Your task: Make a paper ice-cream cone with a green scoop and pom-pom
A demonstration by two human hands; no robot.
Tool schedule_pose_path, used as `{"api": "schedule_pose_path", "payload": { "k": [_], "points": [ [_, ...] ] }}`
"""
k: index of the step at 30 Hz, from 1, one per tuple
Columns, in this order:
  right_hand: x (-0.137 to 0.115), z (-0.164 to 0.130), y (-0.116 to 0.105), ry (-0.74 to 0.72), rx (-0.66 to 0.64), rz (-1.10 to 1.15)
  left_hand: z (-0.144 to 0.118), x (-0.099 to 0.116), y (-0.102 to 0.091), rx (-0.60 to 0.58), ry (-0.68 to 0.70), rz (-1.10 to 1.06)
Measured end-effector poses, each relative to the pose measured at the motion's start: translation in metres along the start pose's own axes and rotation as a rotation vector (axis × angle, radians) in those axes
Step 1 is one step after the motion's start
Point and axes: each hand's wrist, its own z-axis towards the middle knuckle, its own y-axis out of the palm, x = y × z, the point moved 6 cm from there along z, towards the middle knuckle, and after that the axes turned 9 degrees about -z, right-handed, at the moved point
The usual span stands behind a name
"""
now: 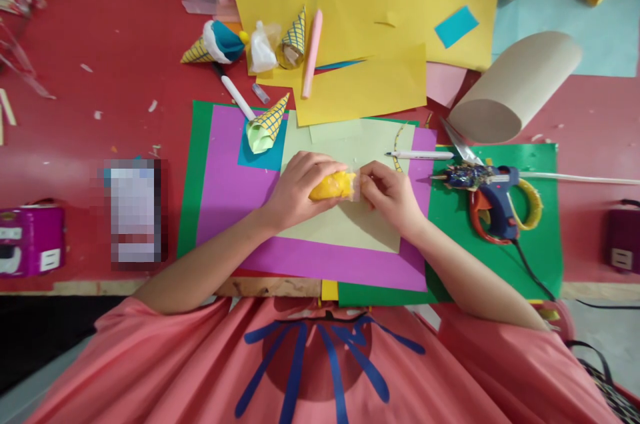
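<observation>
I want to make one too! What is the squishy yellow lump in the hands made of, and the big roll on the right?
The yellow lump looks like soft modelling clay or foam: matte, rounded, dented by the left hand. The right hand pinches a clear, shiny wrapper, probably plastic, at its end. The big roll looks like plain brown paper or thin card, dull and smoothly curled.

Soft yellow lump (pixel 333 185) in clear glossy wrap.
Matt paper sheets (pixel 350 264), plastic glue gun (pixel 493 204), brown cardboard roll (pixel 515 87).
</observation>
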Motion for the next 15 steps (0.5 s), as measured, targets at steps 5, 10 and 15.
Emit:
{"api": "schedule_pose_path", "payload": {
  "k": [5,10,15],
  "points": [
    [-0.010,-0.005,-0.010,-0.139,0.150,-0.146,0.001,-0.003,-0.001,0.038,-0.040,-0.026],
    [-0.014,-0.007,-0.014,-0.289,0.125,-0.167,0.001,-0.001,-0.003,0.082,0.032,-0.044],
    [-0.013,-0.004,-0.013,-0.311,0.046,-0.111,0.001,-0.003,-0.004,0.096,0.021,-0.061]
  ]
}}
